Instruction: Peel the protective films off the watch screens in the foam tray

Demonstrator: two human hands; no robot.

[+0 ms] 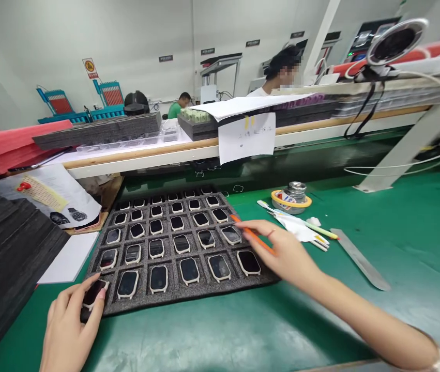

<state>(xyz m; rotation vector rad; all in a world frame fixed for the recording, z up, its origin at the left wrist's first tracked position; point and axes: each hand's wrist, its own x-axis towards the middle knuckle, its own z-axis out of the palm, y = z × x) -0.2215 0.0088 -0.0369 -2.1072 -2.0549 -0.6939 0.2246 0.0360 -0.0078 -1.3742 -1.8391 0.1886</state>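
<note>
A black foam tray (pixel 142 308) lies on the green bench, its compartments holding several smartwatch cases with dark screens, such as the watch (pixel 189 270) in the front row. At the tray's front left corner, my left hand (pixel 68 315) has its thumb and fingers closed on the sides of a smartwatch (pixel 94 293). My right hand (pixel 277 248) grips a thin orange stick-like tool (pixel 257 241) over the tray's right edge. The tool's far end is near a watch (pixel 231 235) there; whether it touches cannot be made out.
Right of the tray lie a metal dispenser with a yellow tape ring (pixel 291 199), a toothbrush (pixel 282 211), a white cloth (pixel 295 227) and a steel blade (pixel 363 261). Dark foam sheets (pixel 6 274) are stacked at left. A shelf (pixel 146 161) spans the back; two people sit beyond.
</note>
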